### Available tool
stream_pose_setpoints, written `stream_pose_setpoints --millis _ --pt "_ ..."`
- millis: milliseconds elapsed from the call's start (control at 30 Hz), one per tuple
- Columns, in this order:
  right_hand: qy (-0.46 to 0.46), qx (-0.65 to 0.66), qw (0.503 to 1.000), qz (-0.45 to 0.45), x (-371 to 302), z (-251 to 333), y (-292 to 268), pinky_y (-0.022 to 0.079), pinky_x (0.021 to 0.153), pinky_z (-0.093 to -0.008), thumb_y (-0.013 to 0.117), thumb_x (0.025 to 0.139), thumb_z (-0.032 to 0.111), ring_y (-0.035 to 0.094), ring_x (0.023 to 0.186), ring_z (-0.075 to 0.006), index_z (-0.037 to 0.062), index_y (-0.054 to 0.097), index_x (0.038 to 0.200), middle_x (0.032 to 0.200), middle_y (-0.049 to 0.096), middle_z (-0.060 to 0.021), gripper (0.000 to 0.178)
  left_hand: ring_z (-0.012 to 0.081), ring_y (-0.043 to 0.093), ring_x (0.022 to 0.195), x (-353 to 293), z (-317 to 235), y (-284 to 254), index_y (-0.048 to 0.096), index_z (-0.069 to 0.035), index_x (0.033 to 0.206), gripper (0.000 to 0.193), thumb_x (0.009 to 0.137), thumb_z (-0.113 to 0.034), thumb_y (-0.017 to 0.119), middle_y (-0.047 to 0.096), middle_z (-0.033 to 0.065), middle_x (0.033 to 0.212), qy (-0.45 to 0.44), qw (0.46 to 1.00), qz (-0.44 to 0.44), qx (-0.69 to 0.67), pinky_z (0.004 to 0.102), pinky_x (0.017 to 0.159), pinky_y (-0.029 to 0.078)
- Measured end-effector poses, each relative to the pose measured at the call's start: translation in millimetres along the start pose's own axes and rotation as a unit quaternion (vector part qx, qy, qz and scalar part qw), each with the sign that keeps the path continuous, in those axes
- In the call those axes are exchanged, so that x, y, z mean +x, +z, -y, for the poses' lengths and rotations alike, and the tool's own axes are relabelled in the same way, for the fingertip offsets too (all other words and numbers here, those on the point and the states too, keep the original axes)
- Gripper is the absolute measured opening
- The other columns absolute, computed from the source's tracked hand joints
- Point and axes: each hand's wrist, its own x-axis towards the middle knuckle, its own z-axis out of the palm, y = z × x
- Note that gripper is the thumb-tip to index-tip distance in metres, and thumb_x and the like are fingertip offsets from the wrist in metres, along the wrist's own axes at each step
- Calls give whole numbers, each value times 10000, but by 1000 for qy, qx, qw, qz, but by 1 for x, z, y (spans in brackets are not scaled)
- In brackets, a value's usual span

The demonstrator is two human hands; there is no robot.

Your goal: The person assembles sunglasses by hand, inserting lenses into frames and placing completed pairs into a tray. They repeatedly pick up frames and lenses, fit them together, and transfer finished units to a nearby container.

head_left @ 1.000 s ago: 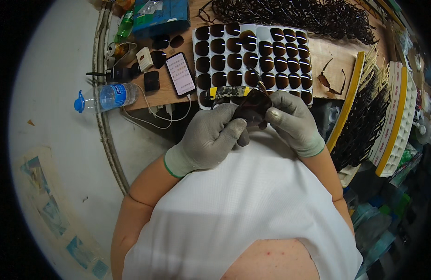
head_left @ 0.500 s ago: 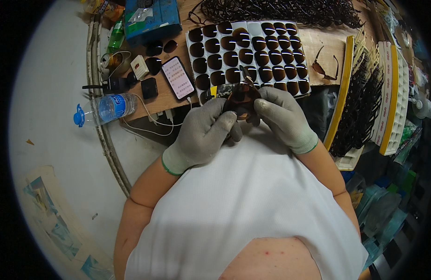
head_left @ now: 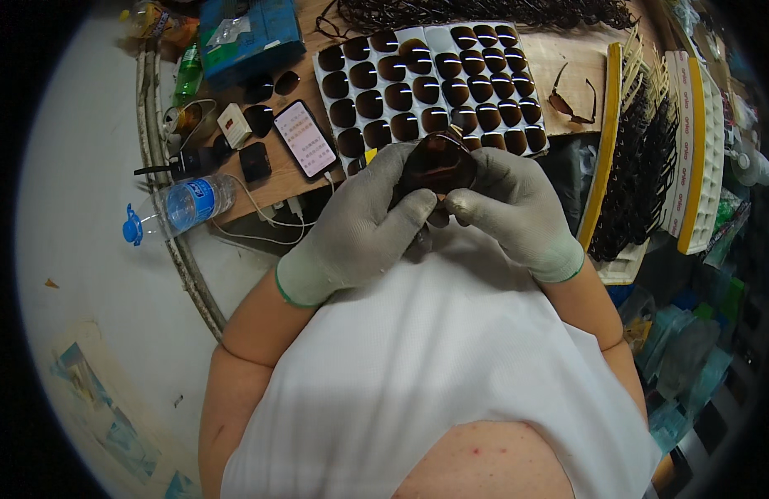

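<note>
Both hands, in grey gloves with green cuff edges, are raised in front of my white shirt around a pair of dark brown sunglasses (head_left: 437, 169). My left hand (head_left: 355, 220) grips them from the left, its thumb at their lower edge. From the right, my right hand (head_left: 517, 208) closes on them with its thumb low and its fingers behind. The gloves hide much of the frame. Just beyond lies a white tray (head_left: 432, 68) with rows of brown tinted lenses, its near edge partly covered by my hands.
Left on the wooden bench are a lit phone (head_left: 305, 140) on a white cable, loose dark lenses (head_left: 258, 119), a blue box (head_left: 253, 41) and a water bottle (head_left: 189, 204). Dark frame parts (head_left: 484, 12) pile up behind. At right are finished-looking sunglasses (head_left: 572, 104) and yellow-edged racks (head_left: 605, 141).
The sunglasses have turned in my hands, and a broad dark lens face now shows. My right thumb has dropped from the lens to its lower edge. The bench has shifted slightly up and left in view.
</note>
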Motion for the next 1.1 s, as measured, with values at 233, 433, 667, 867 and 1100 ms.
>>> stream_pose_setpoints --millis 233,433,667,867,1100 --pt "22 5 1000 -17 -17 -5 -17 507 749 -235 665 957 148 598 822 -74 -25 662 1113 925 677 -28 232 272 739 684 12 4 29 462 99 1326 432 944 -50 599 706 187 911 234 940 -54 244 325 599 589" --pt "33 -31 997 -67 0 -23 -56 515 761 -259 767 897 246 618 872 -127 -30 653 1101 990 673 -75 361 349 701 623 59 12 31 473 124 1287 437 943 -109 607 664 215 762 204 931 -22 302 386 537 556" --pt "-234 -374 895 68 11 -13 -138 517 748 -402 851 714 165 631 851 -340 -5 662 1002 902 639 -181 384 322 696 767 147 24 9 719 -30 1021 241 959 -238 615 718 178 859 130 956 101 243 371 727 540" --pt "-168 -308 936 -39 -3 2 -179 545 812 -444 670 883 110 689 884 -389 -70 570 1281 923 689 -231 448 452 567 1201 273 101 -70 608 -26 1234 575 873 -463 706 602 280 1232 -136 751 -234 603 518 1007 467" --pt "-98 -85 991 -30 16 -28 -200 530 925 -338 551 837 -21 660 1042 -224 -47 367 1370 1216 638 -156 565 214 600 912 258 77 -68 639 11 1097 355 949 -305 699 661 114 1032 -57 890 -211 401 348 832 484"
